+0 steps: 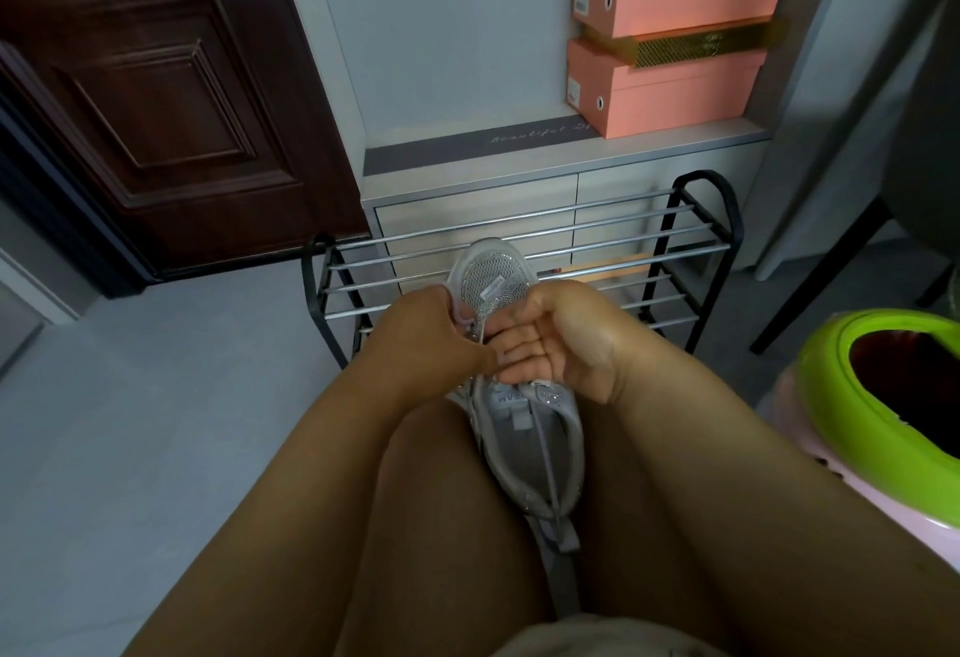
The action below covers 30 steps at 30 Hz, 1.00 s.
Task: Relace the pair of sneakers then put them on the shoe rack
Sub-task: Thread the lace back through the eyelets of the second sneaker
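Holding one sneaker (511,412) on the lap: left hand (431,331) pinches its lace (545,454), right hand (550,339) grips the tongue. Rack (519,251) beyond, shelves bare; pink boxes (670,33) stacked on cabinet (467,189).

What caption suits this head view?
Both hands, left hand and right hand, lacing a grey sneaker before the shoe rack.

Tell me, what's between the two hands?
In the head view, the grey sneaker and its lace lie between the left hand and right hand.
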{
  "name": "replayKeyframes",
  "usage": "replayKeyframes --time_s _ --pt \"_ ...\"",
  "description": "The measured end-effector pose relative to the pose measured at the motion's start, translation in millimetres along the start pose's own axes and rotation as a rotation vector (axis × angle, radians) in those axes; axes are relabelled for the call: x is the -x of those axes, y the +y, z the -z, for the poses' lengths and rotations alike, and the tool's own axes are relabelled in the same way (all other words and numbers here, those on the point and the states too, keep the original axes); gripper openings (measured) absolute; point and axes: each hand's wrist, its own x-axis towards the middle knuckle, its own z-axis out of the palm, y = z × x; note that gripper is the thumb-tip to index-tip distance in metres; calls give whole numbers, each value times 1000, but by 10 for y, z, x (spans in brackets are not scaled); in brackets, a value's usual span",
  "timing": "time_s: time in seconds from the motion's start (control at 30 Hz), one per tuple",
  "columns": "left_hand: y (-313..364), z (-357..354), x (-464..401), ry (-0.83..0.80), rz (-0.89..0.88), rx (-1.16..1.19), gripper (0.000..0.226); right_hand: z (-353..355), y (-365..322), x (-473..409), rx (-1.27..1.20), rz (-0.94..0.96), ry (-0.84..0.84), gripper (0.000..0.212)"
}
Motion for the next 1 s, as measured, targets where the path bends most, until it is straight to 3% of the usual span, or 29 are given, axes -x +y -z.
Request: replayKeyframes --time_s 0.13,0.3,0.47,0.6,0.67,0.8,0.9,0.97,1.0 --pt "-17 13 -11 -21 0 60 23 -26 22 -11 65 5 -12 18" --pt "-48 14 -21 -57 -4 114 22 -62 60 -86 493 122 108 17" --pt "-49 18 -23 -72 18 162 27 -28 139 -184 637 242 217 22" --pt "-63 -29 -10 -16 46 240 26 -27 73 -176 1065 287 292 15" --pt "-74 -34 -3 11 62 274 26 4 -16 -23 1120 294 201 21" --pt "-76 -28 18 9 63 335 29 120 -161 360 1208 165 -177 30" --pt "-46 -48 32 1 45 363 31 117 -162 381 1195 130 -187 23" --pt "-23 -56 40 -8 36 383 32 56 -134 329 1196 106 -143 6" --pt "-15 -54 41 -14 31 390 31 29 -114 286 1210 103 -118 20"
